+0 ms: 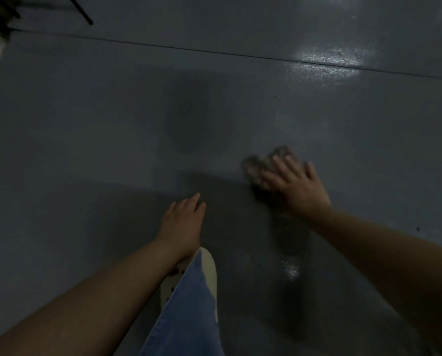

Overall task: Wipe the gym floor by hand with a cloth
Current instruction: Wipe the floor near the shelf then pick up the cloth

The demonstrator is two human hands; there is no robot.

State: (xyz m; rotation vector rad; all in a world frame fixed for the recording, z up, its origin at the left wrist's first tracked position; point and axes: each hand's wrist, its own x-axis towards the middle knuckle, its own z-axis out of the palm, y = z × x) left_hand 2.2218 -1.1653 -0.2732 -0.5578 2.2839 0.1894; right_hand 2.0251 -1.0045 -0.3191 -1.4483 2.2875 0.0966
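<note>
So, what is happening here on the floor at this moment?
A person is crouched low over a dark grey gym floor, wiping it by hand. The right hand lies flat with spread fingers on a crumpled cloth and presses it to the floor; both look blurred. The left hand is open and holds nothing. A wet-looking patch glints nearer the person than the cloth. A jeans leg and a light shoe show below.

The cloth (262, 167) is blurred (half hidden under the right hand (295, 187)).

The right hand (295, 186) lies on the cloth (262, 164) on the floor (112, 124), the left hand (182, 223) well left of it.
</note>
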